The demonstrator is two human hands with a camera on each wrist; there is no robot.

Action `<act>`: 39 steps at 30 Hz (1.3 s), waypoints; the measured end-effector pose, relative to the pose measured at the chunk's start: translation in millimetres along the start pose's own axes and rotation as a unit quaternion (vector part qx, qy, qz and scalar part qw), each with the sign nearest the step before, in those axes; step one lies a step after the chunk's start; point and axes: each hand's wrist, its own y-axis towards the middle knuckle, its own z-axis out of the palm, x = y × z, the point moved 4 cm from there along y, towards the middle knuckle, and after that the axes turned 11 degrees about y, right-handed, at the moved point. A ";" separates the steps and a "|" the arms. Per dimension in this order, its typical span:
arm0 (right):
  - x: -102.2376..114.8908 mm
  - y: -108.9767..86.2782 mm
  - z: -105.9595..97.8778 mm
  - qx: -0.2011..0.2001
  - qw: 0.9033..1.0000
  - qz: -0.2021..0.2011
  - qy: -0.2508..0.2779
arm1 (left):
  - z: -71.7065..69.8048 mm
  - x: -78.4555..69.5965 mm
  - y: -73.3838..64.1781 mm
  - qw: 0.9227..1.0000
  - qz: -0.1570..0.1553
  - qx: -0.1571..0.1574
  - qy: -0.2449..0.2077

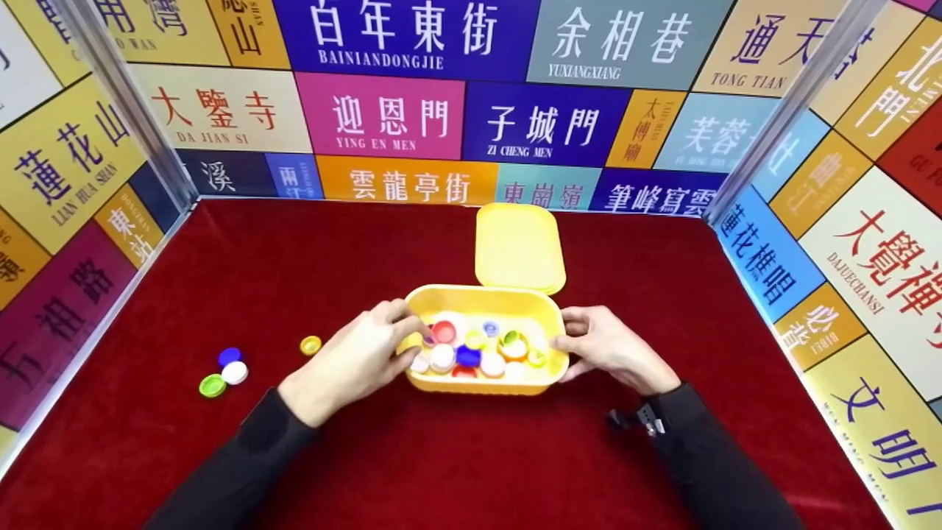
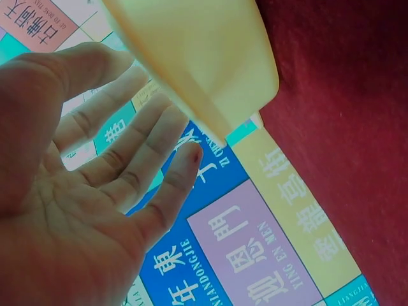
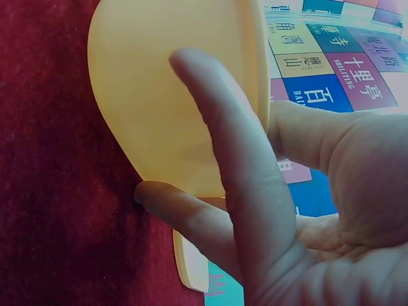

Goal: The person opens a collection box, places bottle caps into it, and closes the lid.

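Observation:
A yellow plastic box holds several bottle caps of different colours, among them a red cap and a dark blue cap. My left hand reaches over the box's left rim, fingertips close to the caps inside. In the left wrist view its fingers are spread and fairly straight, some tips hidden behind the rim. At the other end, my right hand grips the box's right side. The right wrist view shows a finger along the outer wall and the thumb at the rim.
A yellow lid lies behind the box. To the left on the red cloth are a blue cap, a white cap, a green cap and a yellow cap. Printed panels wall the back and sides.

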 end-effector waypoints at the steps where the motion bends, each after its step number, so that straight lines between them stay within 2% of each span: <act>1: 0.0 -0.2 -0.1 0.000 1.000 -0.001 0.000 | -1.5 1.9 0.1 1.000 -0.004 -0.003 -0.001; 6: -0.8 -1.5 -0.9 0.000 1.000 -0.003 -0.001 | -9.5 17.6 -2.0 0.999 -0.033 -0.014 -0.004; 13: -2.1 -1.9 1.1 0.002 1.000 -0.002 -0.002 | -15.7 53.0 -12.9 0.994 -0.107 -0.001 -0.016; 17: -2.0 -1.6 1.3 -0.001 1.000 0.000 -0.001 | -14.3 71.8 -20.0 0.987 -0.153 0.036 -0.036; 22: -0.7 -1.0 0.9 0.001 1.000 -0.001 -0.001 | -11.9 87.4 -31.3 0.971 -0.200 0.117 -0.050; 27: 0.5 -0.4 0.2 0.000 1.000 -0.004 0.000 | -8.9 94.8 -41.0 0.956 -0.215 0.192 -0.054; 33: 0.3 0.6 0.2 -0.002 1.000 -0.003 -0.002 | -6.9 102.0 -50.3 0.944 -0.216 0.243 -0.046; 35: 0.0 0.9 0.2 -0.003 1.000 -0.002 -0.002 | -7.2 103.5 -53.1 0.942 -0.215 0.256 -0.037; 39: -0.9 0.7 -0.1 -0.007 1.000 0.001 -0.001 | -6.6 105.1 -55.3 0.945 -0.206 0.253 -0.025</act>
